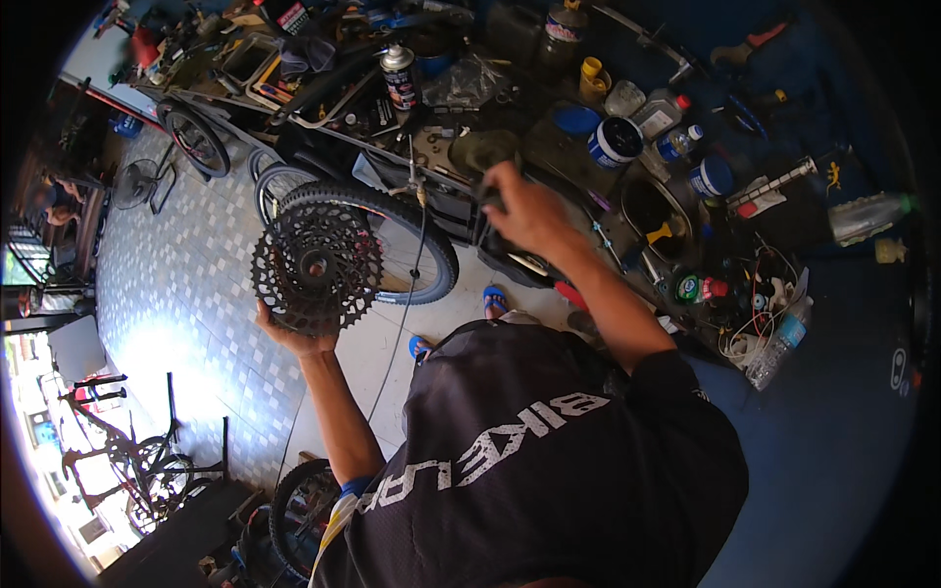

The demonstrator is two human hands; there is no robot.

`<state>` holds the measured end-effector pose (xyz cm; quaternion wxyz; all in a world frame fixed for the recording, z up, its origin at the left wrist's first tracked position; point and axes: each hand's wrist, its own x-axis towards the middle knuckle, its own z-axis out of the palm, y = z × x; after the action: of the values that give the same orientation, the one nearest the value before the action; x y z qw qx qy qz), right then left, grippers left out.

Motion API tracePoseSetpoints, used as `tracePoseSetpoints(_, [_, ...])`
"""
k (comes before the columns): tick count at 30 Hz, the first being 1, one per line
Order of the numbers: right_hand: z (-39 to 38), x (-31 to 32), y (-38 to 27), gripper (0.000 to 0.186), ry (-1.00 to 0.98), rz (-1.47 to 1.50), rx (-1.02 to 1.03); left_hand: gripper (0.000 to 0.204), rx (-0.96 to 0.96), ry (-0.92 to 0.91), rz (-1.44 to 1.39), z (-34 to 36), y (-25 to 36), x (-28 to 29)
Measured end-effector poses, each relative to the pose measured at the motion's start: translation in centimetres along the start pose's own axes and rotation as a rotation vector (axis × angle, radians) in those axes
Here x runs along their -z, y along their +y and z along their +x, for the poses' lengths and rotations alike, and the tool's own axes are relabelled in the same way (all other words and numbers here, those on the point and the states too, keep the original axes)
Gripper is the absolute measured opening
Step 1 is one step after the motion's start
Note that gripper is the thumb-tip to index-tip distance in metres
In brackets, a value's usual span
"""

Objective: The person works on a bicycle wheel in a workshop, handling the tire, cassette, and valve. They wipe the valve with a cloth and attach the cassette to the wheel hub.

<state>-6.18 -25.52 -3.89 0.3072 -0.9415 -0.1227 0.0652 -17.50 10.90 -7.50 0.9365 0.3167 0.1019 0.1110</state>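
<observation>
A large black bicycle cassette point(343, 257) is held up over the floor, its toothed face toward me. My left hand point(294, 336) grips its lower edge, with the fingers mostly hidden behind it. At the workbench's front edge, my right hand point(529, 213) is closed, slightly blurred. Something dark shows by its fingertips, but I cannot make out what it is. Just beyond that hand lies a crumpled olive-brown thing, perhaps a rag point(482, 149). A bicycle wheel point(446, 263) with a knobbly tyre stands behind the cassette, partly covered by it.
The cluttered workbench point(549, 157) carries a spray can point(399, 76), a white-and-blue tub point(616, 143), bottles and tools. A thin cable point(420, 240) hangs in front of the wheel. A fan point(139, 184) stands at the far left; bicycle frames point(127, 446) are at the lower left.
</observation>
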Motion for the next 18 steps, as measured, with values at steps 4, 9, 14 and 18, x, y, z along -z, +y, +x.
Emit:
tracePoseSetpoints(4, [-1.9, 1.8, 8.6, 0.041, 0.209, -0.075, -0.032, 0.086, 0.051, 0.014, -0.063, -0.9, -3.4, -0.6])
tracePoseSetpoints(9, [-3.6, 2.6, 13.2, 0.061, 0.232, -0.204, -0.071, 0.088, 0.068, 0.087, -0.093, 0.0, -7.1, -2.3])
tracePoseSetpoints(14, [-2.9, 1.7, 11.7, 0.065, 0.406, -0.26, 0.203, 0.087, 0.146, 0.052, -0.29, -0.1, -9.0, -3.9])
tracePoseSetpoints(18, [-1.8, -4.1, 9.7, 0.045, -0.155, 1.199, -0.177, 0.086, 0.208, 0.061, -0.296, -0.6, -10.6, -7.0])
